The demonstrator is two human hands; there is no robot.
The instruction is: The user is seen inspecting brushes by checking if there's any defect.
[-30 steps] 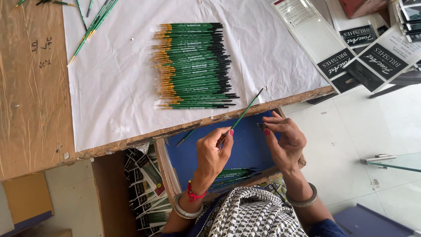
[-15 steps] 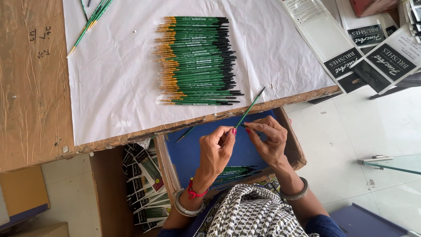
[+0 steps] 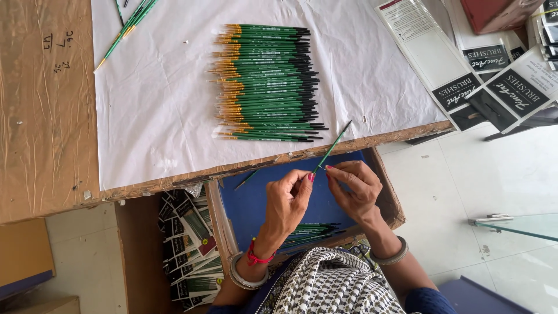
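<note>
Together, the left hand and right hand are pinching one green paintbrush, steadying it, tip angling away beyond the fingertips.

green brush between both hands

My hands: two, left hand, right hand. Green paintbrush pinched between them: one. Stacked brushes on white sheet: dozens, too many to count. Loose brushes top left: roughly four. Blue-lined tray: one.
</note>
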